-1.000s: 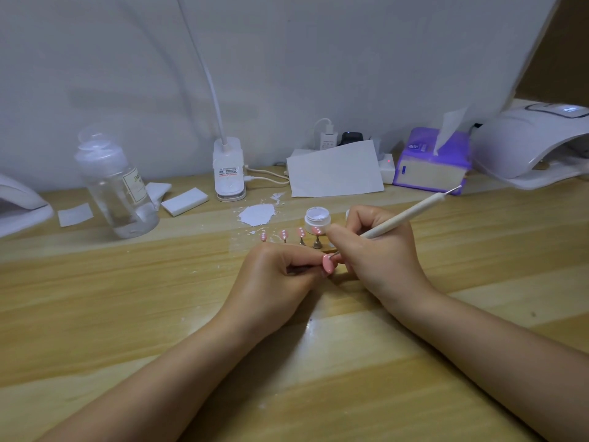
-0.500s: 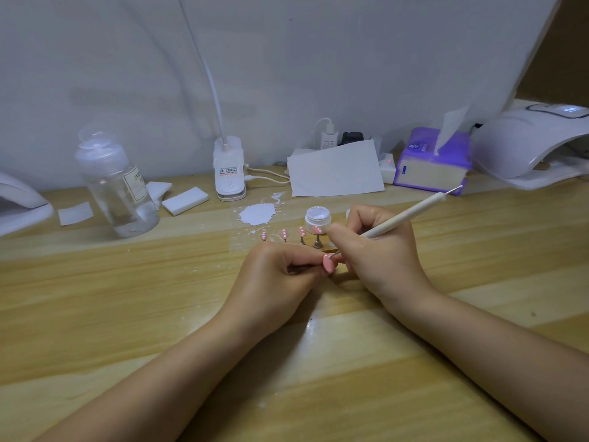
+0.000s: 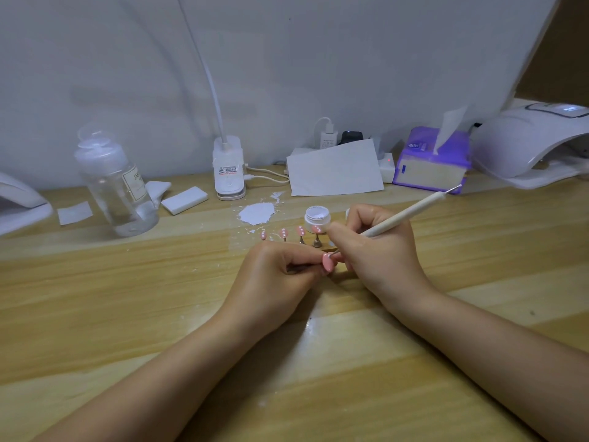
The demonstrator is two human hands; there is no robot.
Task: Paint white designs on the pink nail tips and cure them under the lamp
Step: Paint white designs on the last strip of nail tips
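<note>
Two hands meet: left hand pinches the light, slippery nail tip, right hand at three o'clock grips the pen.

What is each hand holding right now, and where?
Left hand pinches the pink nail tip's stand, mostly hidden. Right hand grips the dotting pen near its lower working end.

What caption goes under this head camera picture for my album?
Left hand holds a pink nail tip while right hand dots it with a dotting pen.
</note>
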